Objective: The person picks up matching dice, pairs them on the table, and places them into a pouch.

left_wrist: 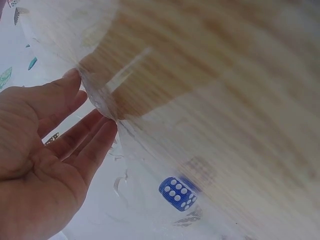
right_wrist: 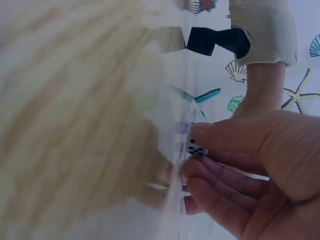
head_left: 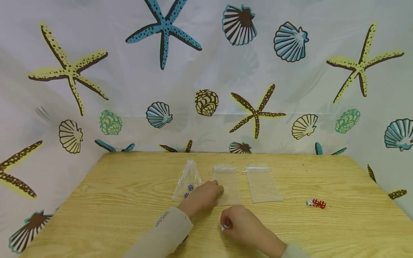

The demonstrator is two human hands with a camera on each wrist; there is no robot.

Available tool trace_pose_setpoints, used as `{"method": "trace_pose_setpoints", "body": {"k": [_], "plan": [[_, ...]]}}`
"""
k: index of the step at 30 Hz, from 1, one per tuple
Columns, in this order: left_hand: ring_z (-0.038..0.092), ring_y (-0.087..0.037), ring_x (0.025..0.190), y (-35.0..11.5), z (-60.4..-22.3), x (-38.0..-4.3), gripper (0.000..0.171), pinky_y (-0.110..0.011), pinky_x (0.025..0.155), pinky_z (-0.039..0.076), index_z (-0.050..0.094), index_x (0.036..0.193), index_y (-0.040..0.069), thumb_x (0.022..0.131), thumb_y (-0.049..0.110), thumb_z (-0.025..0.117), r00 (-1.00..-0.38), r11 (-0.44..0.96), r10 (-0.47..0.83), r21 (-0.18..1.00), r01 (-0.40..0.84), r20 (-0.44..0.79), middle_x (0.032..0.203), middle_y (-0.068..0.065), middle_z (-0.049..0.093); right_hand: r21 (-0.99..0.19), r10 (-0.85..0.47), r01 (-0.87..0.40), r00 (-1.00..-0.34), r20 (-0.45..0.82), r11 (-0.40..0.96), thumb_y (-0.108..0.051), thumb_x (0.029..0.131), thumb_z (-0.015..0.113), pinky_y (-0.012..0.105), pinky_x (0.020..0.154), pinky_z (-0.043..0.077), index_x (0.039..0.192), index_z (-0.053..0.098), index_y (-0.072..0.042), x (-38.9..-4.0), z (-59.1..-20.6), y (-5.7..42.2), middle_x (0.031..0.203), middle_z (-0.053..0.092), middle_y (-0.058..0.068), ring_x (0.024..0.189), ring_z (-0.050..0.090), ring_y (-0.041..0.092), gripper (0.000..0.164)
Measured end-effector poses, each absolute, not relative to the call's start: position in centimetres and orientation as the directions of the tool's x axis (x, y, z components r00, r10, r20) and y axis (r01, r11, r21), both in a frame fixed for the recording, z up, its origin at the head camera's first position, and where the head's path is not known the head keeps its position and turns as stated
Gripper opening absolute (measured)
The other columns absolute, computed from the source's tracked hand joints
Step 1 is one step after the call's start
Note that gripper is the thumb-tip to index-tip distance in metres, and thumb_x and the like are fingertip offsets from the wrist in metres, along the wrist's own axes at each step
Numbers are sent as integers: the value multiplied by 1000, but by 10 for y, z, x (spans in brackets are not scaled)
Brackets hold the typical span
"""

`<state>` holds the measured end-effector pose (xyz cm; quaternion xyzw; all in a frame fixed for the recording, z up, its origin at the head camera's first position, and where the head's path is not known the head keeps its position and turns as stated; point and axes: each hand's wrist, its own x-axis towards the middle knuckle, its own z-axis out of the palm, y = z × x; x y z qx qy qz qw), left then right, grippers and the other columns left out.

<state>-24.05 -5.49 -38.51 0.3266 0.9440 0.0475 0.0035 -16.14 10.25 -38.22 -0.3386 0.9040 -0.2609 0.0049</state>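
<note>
My right hand (head_left: 243, 227) pinches a white die with dark pips (right_wrist: 196, 148) between thumb and fingers, low over the near middle of the table. Farther forward, my left hand (head_left: 201, 199) reaches to the left edge of the middle sheer drawstring bag (head_left: 228, 188). In the left wrist view, its thumb and fingertips touch the bag's edge, spread apart from each other. Just left of that hand lies another sheer bag (head_left: 180, 190) with blue dice (left_wrist: 177, 193) inside, partly covered by the hand. The middle bag lies flat.
A third sheer bag (head_left: 264, 186) lies flat on the right of the row. Farther right on the wooden table (head_left: 129, 186) sit a white die (head_left: 309, 202) and two red dice (head_left: 319, 204) close together. A shell-and-starfish patterned cloth (head_left: 193, 79) hangs behind the table.
</note>
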Motion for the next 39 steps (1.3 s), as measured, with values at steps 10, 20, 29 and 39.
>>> {"method": "trace_pose_setpoints", "body": {"k": [10,20,29,39], "plan": [[44,-11,66,-54,-385,-239,9,-22,58,39,61,91,10,83,7,59,-783,779,622,86,621,28,79,-1,49,-489,-640,-594,-763,91,639,-1,70,67,13,50,39,72,63,-10,-160,-385,101,61,51,-11,53,42,-2,10],[46,-12,69,-52,-383,-238,13,-24,61,41,62,96,10,83,8,59,-797,793,603,86,603,24,83,-1,51,-468,-625,-573,-778,55,672,-4,72,68,14,52,40,75,63,-10,-161,-385,102,64,51,-11,55,42,-2,8],[49,-13,73,-52,-385,-239,18,-25,63,42,62,101,10,83,9,60,-813,809,582,92,580,0,86,-2,52,-512,-615,-559,-785,72,652,4,69,62,16,58,43,78,62,-5,-160,-376,120,71,57,-3,60,45,1,13],[50,-13,76,-53,-385,-236,22,-24,64,43,62,105,10,83,11,62,-815,810,580,112,576,-3,89,-1,53,-495,-545,-510,-834,86,703,2,69,66,20,59,43,80,62,-5,-164,-378,161,75,57,-1,65,48,7,14]]}}
